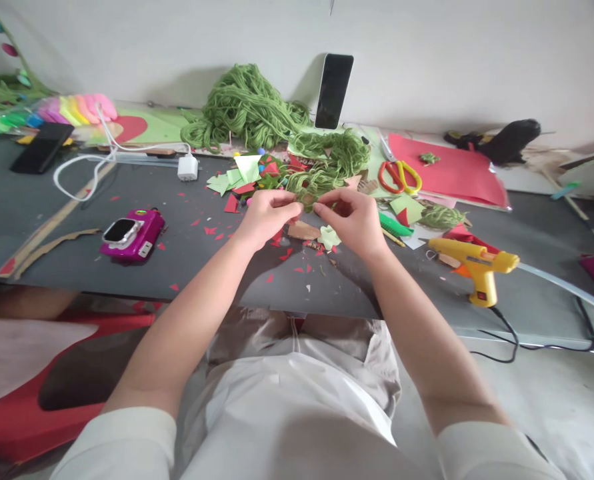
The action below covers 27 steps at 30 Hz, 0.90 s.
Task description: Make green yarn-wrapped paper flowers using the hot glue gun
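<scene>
My left hand [265, 217] and my right hand [354, 219] meet over the middle of the dark table [51, 240]. Both pinch a small brown piece wound with green yarn [307, 198] between fingertips and thumbs. A strand runs from it up to a loose tangle of green yarn [327, 160] just behind the hands. A brown card scrap [303, 231] and a pale green paper scrap [329, 237] lie under the hands, among red paper bits.
A big green yarn heap [244, 107] and an upright phone [333, 90] stand at the wall. Red-handled scissors [399, 177] and red paper [451, 175] lie right; a yellow glue gun [474, 263] sits near the front. A magenta device [131, 233], charger [187, 167] and black phone [41, 148] lie left.
</scene>
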{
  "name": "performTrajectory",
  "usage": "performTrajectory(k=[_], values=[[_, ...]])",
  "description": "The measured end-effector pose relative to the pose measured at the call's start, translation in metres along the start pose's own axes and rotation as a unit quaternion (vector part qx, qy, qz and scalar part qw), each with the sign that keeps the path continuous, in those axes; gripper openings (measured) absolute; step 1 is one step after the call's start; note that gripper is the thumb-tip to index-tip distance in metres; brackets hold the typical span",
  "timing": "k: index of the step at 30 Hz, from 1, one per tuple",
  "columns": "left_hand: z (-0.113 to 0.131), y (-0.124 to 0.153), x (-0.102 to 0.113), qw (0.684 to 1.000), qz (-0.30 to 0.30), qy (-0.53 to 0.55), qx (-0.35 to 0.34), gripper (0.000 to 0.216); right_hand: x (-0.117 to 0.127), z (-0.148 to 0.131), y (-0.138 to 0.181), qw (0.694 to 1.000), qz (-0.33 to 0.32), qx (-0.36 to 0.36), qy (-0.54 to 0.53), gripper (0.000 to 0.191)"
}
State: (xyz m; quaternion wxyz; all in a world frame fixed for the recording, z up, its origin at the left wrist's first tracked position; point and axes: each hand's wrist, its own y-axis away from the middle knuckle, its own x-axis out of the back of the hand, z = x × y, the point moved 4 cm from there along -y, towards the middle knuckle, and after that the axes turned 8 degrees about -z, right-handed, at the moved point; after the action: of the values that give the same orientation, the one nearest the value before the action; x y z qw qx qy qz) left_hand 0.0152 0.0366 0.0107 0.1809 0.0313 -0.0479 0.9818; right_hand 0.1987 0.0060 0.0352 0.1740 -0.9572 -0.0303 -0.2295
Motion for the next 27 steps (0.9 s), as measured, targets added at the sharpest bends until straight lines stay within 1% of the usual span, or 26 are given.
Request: performTrajectory(k=[5, 9, 12, 17, 20, 27], values=[[0.001, 0.0, 0.0, 0.999, -0.023, -0.018, -0.013, 0.015, 0.002, 0.007, -0.003, 0.998, -0.015, -0.034, -0.054, 0.019], [0.002, 0.001, -0.001, 0.999, -0.045, -0.024, -0.016, 0.015, 0.001, 0.015, -0.006, 0.983, -0.064, -0.089, -0.145, 0.034], [0.003, 0.001, -0.001, 0.998, -0.056, -0.021, -0.017, 0.014, 0.0, 0.016, -0.005, 0.973, -0.089, -0.125, -0.172, 0.039], [0.004, 0.001, 0.001, 0.999, -0.048, -0.018, -0.012, 0.014, 0.001, 0.012, -0.003, 0.964, -0.102, -0.151, -0.194, 0.035], [0.003, 0.001, 0.001, 0.999, -0.045, -0.019, -0.007, 0.014, 0.002, 0.01, -0.002, 0.963, -0.096, -0.159, -0.193, 0.031], [0.004, 0.002, -0.001, 0.999, -0.044, -0.021, 0.0, 0.013, 0.0, 0.018, -0.004, 0.971, -0.075, -0.15, -0.17, 0.03]])
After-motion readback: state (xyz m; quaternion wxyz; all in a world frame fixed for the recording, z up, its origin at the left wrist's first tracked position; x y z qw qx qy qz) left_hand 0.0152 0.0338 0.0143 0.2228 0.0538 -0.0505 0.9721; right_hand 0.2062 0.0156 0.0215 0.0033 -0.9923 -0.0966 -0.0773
